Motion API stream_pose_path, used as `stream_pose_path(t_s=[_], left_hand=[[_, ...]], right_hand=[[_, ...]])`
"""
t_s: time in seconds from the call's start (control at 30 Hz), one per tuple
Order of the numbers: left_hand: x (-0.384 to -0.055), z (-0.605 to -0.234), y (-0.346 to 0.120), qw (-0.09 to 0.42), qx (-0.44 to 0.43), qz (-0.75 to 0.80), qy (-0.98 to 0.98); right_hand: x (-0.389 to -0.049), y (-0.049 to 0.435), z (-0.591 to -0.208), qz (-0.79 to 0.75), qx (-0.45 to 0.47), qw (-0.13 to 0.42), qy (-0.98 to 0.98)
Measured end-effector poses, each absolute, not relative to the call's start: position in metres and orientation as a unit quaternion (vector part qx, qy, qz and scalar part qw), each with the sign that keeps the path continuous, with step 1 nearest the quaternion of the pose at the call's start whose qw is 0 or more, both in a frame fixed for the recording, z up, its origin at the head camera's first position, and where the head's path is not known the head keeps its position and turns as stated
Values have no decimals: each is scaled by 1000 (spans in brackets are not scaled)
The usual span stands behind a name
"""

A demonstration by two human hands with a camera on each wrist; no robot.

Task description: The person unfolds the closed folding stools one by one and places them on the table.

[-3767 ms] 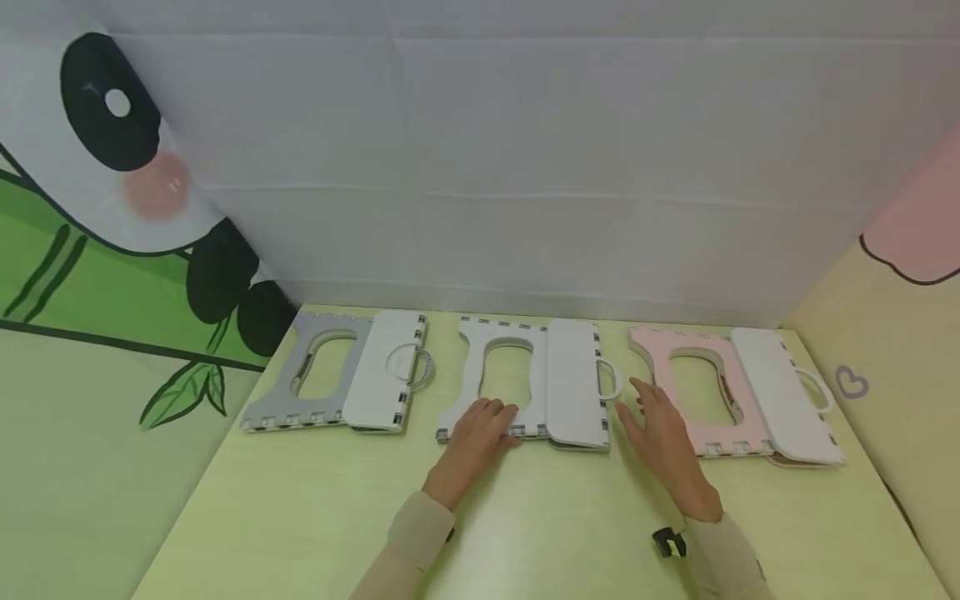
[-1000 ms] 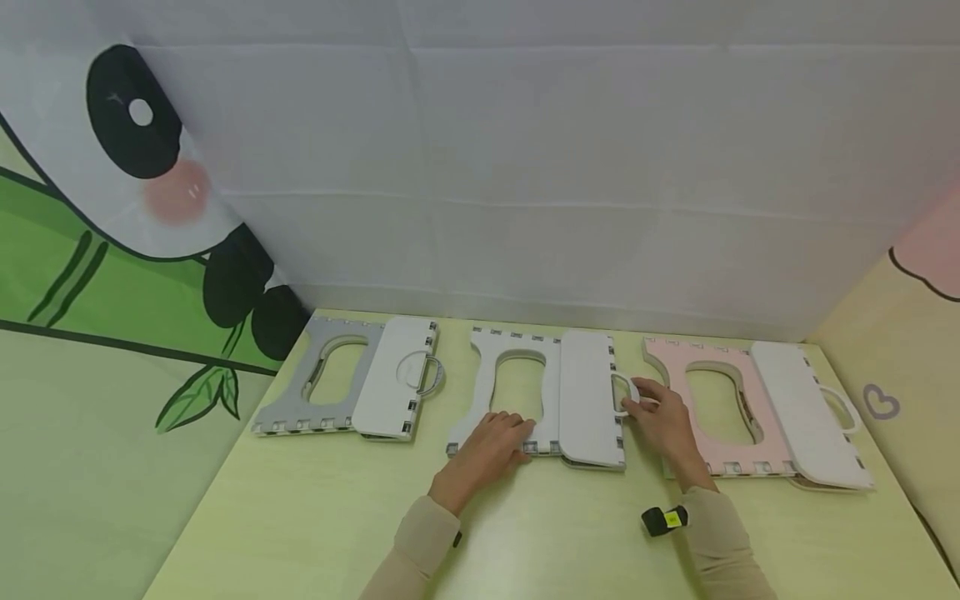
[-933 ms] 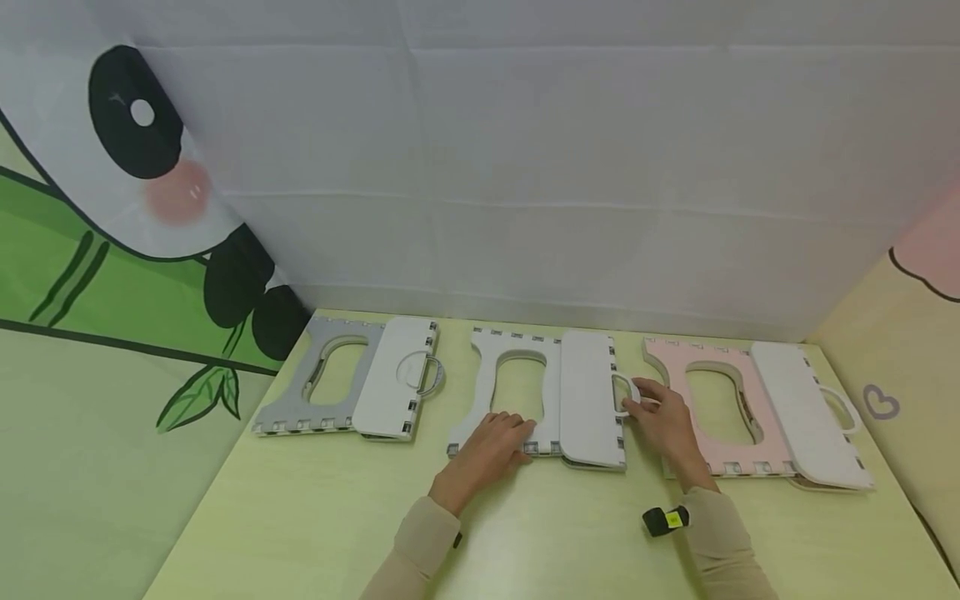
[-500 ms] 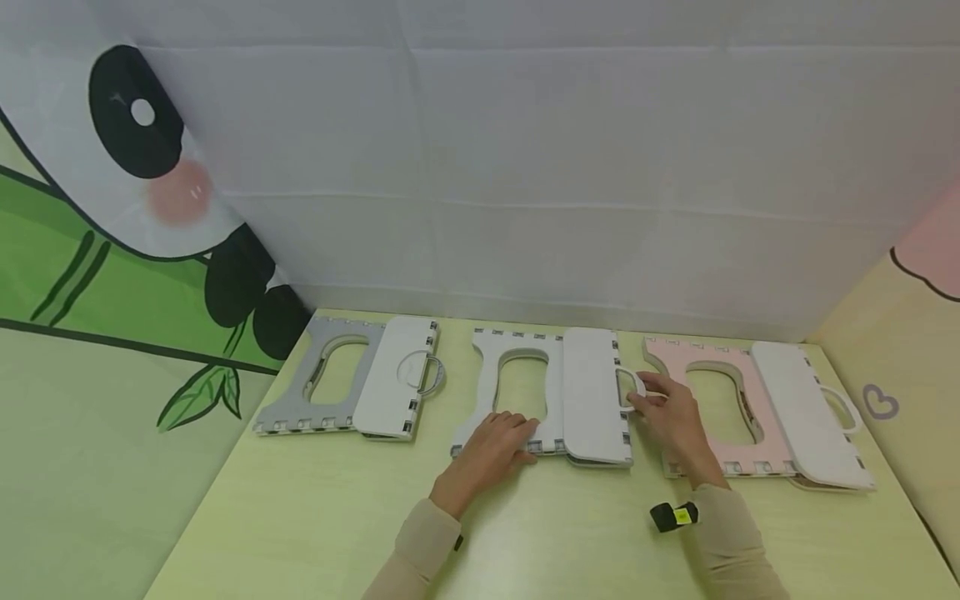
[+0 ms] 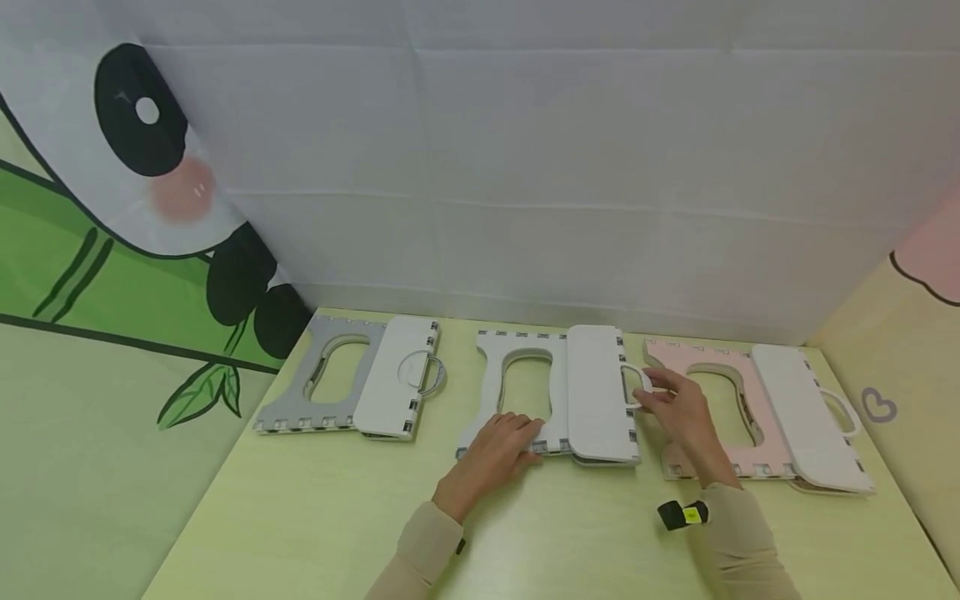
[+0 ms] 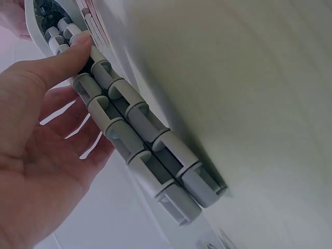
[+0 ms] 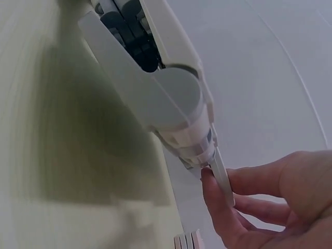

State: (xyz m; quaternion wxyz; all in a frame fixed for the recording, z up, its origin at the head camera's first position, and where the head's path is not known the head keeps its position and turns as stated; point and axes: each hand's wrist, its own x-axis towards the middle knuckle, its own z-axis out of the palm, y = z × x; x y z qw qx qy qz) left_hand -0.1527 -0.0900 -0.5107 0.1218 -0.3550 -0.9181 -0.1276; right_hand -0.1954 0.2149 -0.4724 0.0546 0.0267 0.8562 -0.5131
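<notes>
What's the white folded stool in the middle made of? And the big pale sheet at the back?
The white flat-folded plastic-looking stool is probably hard plastic, smooth and matte: its rounded hinge pieces look moulded. The wide grey-white cloth-like sheet is probably thin fabric, dull, because fold creases cross it; it could be soft plastic.

The tabletop (image 5: 315,517) is pale yellow-green with faint grain, and a soft bright patch shows near its front middle. Three folded stools are in a row along its far edge, well apart. The gray stool (image 5: 386,375) lies flat at the left and the pink stool (image 5: 782,408) flat at the right. Between them, the white stool (image 5: 592,392) appears partly raised at its handle end, shadow falling beneath.
</notes>
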Motion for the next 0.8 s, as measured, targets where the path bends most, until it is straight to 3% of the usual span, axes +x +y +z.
stream_pose_path(t_s=[0.4, 0.8], left_hand=[[-152, -509, -88, 132, -358, -154, -912], [-149, -506, -84, 139, -354, -179, -907]], right_hand=[[-198, 222, -457, -540, 38, 92, 836], [-200, 226, -443, -542, 23, 85, 835]])
